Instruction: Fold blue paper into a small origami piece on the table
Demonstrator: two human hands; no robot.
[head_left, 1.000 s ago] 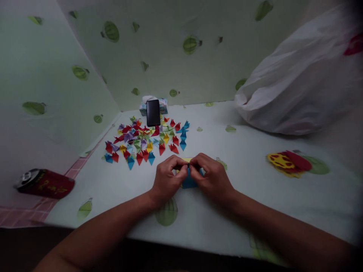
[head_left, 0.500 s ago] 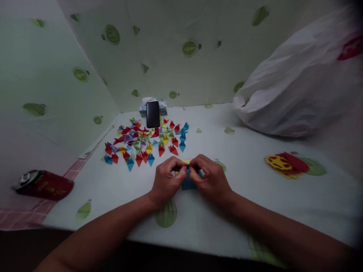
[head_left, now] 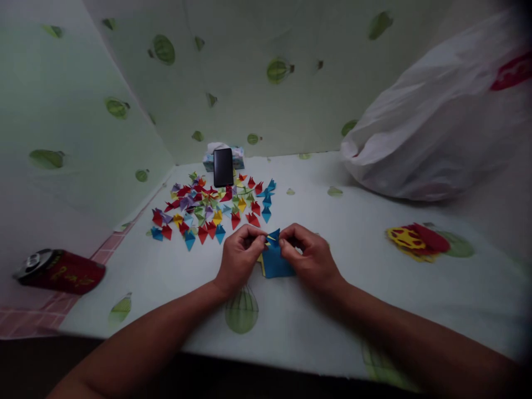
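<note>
Between my hands is a small piece of folded blue paper (head_left: 272,238), with a thin yellow strip showing at its left. My left hand (head_left: 241,252) pinches its left side between thumb and index finger. On the other side, the thumb and index finger of my right hand (head_left: 310,255) pinch the same paper. Just beneath lies flat blue paper (head_left: 277,265) on the table, with a yellow edge along its left side. Many folded paper pieces (head_left: 203,208) in red, blue, yellow, green and purple lie spread beyond my left hand.
A black phone (head_left: 223,167) leans against a tissue box (head_left: 238,157) at the back. A red can (head_left: 62,271) is at the left. On the right are yellow and red cutout shapes (head_left: 415,241) and a large white plastic bag (head_left: 419,133).
My hands have drawn slightly apart, and the blue folded paper between the fingertips now shows more, with its point up. More of the flat blue paper below is uncovered.
</note>
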